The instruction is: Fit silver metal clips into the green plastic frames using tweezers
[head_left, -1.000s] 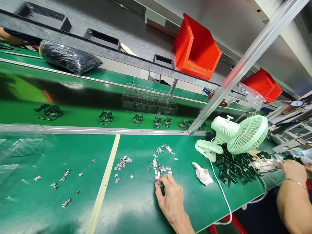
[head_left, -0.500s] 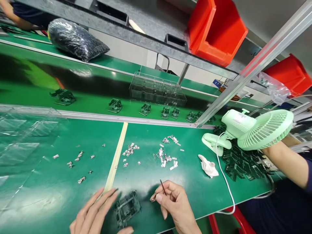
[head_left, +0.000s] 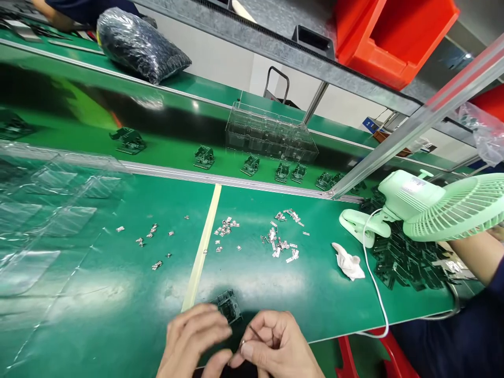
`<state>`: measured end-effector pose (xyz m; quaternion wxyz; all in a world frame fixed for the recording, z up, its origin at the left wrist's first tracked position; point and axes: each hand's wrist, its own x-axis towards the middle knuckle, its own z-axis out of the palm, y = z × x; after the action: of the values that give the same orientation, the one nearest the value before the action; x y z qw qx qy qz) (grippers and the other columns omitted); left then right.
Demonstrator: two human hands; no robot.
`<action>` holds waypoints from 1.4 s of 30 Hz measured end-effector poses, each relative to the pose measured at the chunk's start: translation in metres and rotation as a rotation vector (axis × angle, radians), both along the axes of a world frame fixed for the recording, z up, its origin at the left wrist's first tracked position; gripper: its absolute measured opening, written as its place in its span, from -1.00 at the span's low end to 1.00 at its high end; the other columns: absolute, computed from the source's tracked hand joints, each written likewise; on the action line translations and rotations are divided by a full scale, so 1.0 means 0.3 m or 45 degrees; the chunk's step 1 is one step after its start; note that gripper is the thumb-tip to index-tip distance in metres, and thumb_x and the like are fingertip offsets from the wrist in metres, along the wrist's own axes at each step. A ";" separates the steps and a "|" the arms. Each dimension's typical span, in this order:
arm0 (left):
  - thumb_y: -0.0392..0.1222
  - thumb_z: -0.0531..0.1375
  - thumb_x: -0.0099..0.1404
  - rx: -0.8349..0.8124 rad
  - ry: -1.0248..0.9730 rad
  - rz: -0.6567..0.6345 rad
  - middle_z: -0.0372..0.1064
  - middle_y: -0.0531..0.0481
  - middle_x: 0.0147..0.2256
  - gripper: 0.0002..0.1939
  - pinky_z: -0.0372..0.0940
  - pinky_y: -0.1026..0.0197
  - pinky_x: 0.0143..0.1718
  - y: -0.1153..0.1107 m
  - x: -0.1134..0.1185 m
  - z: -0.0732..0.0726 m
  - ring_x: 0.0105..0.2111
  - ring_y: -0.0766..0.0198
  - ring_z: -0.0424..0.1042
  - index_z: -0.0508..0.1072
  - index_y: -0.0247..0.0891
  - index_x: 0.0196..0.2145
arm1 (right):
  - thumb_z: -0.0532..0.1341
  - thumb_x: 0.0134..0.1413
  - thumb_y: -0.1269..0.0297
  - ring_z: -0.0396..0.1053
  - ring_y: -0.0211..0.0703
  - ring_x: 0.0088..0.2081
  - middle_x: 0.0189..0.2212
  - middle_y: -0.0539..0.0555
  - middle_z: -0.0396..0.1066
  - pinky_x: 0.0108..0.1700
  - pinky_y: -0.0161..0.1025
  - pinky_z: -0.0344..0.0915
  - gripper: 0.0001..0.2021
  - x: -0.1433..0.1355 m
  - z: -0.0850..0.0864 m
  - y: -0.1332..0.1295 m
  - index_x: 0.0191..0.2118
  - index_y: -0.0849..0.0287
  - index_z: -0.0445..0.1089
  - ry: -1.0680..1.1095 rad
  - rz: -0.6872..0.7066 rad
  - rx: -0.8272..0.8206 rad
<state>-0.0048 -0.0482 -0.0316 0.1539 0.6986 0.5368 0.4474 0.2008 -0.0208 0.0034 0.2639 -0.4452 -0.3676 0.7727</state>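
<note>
My left hand (head_left: pixel 199 336) is at the bottom middle, its fingers bent and slightly blurred, with the thumb apart from them. Just beyond its fingertips lies a dark green plastic frame part (head_left: pixel 229 306), partly covered by the hand. Close by on the right, my right hand (head_left: pixel 275 344) pinches a thin dark rod (head_left: pixel 256 333) between thumb and fingers. A tiny metallic bit shows at the right thumb tip, too small to name. Small silvery metal pieces (head_left: pixel 279 245) lie scattered beyond both hands, with a further cluster (head_left: pixel 226 227) beside the yellow tape strip (head_left: pixel 202 247).
A light green clip fan (head_left: pixel 417 202) with a white cable stands at the right, near a crumpled white tissue (head_left: pixel 348 262) and piled dark parts (head_left: pixel 409 262). Another person's arm (head_left: pixel 478 252) reaches in there. Similar parts (head_left: pixel 203 157) line the strip behind. Clear plastic trays (head_left: pixel 51 210) lie left.
The view has shifted, so the table contents appear farther right. My hands have come closer together, the left moving right, partly over the dark green frame part. My right hand still pinches the rod.
</note>
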 end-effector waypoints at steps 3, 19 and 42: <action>0.09 0.42 0.18 -0.134 0.064 0.100 0.50 -0.21 0.14 -0.39 0.45 -0.33 0.06 0.040 -0.007 -0.032 0.19 -0.28 0.44 0.42 -0.02 0.15 | 0.35 0.23 -0.14 0.33 -0.39 -0.72 -0.36 0.09 0.61 -0.65 -0.45 0.10 -0.57 0.025 0.010 0.025 -0.26 0.18 0.36 -0.131 -0.140 0.102; -0.22 0.42 0.28 -0.471 -0.585 -0.401 0.56 -0.07 0.10 -0.61 0.46 0.19 0.16 0.043 -0.028 -0.013 0.16 0.06 0.53 0.48 -0.03 0.02 | 0.20 0.26 0.28 -0.01 -0.31 -0.46 -0.53 -0.15 0.08 -0.43 -0.30 -0.03 -0.78 -0.042 -0.001 0.050 -0.42 0.12 0.21 -0.508 -0.008 0.377; -0.05 0.43 0.27 -0.761 -1.179 -0.120 0.55 -0.14 0.10 -0.64 0.53 0.08 0.05 0.026 -0.046 0.001 0.12 -0.06 0.55 0.43 -0.10 -0.06 | -0.02 0.52 0.27 0.28 -0.25 -0.48 -0.49 -0.06 0.28 -0.37 -0.29 0.20 -0.71 -0.062 -0.087 -0.032 -0.08 0.11 0.46 -0.719 -0.125 1.036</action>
<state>-0.0185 -0.0404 -0.0314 0.5854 0.3780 0.4848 0.5286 0.1823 -0.0305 -0.0228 0.3426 -0.5148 -0.6749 0.4027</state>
